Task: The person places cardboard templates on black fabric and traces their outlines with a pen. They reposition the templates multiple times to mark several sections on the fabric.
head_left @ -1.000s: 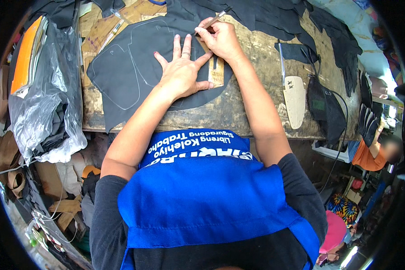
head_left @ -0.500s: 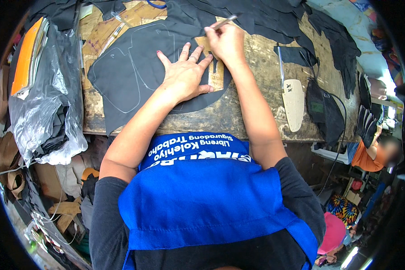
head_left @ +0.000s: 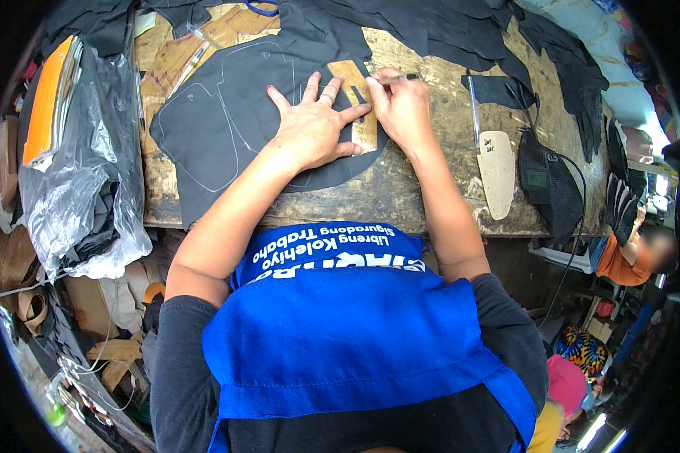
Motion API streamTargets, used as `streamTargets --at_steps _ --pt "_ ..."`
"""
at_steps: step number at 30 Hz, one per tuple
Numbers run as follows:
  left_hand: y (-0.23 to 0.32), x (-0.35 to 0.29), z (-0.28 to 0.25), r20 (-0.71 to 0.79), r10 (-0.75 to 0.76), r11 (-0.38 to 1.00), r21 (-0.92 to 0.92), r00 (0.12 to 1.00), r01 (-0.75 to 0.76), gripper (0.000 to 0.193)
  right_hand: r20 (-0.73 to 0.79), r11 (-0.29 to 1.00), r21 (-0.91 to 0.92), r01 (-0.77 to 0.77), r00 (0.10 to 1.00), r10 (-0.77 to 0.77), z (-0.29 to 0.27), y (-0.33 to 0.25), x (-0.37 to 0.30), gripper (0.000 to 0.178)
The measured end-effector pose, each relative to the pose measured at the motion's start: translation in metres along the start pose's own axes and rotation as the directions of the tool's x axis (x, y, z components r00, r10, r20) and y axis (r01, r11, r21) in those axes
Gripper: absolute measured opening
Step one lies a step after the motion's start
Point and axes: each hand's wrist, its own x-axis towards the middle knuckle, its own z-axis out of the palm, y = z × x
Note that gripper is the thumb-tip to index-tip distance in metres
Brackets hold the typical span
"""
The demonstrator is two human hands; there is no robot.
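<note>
A sheet of black leather-like material (head_left: 261, 83) lies on the worn wooden table, with pale shoe-part outlines drawn on it. Over its right part rests a tan template (head_left: 346, 73) with a dark slot cut through it. My left hand (head_left: 310, 128) is open, its fingers spread flat; the index finger and thumb press on the template and the rest on the sheet. A slim pen (head_left: 411, 77) is pinched in my right hand (head_left: 403, 109), which sits at the template's right edge. The pen's tip is hidden by the fingers.
To the right lie a beige sole-shaped template (head_left: 496, 177), a metal ruler (head_left: 474, 109) and a black mesh pouch (head_left: 545, 185) with a cord. A plastic bag (head_left: 91, 151) and orange-covered pad (head_left: 51, 102) stand left. Black material (head_left: 446, 34) covers the far side. A person (head_left: 623, 260) is at far right.
My right hand has moved down and to the right along the template's edge, with the pen now tilted rightward. My left hand stays in about the same place.
</note>
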Motion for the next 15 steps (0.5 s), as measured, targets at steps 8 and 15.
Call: streamTargets --at_steps 8,15 --pt "-0.003 0.000 0.005 -0.027 0.003 0.999 -0.033 1.000 -0.004 0.066 0.002 0.997 0.077 -0.029 1.000 0.029 -0.024 -0.017 -0.057 0.009" --pt "-0.004 0.000 0.011 -0.045 0.004 0.998 -0.061 0.999 -0.006 0.064 0.216 0.823 0.407 -0.397 0.917 0.335 -0.033 -0.029 -0.090 0.012"
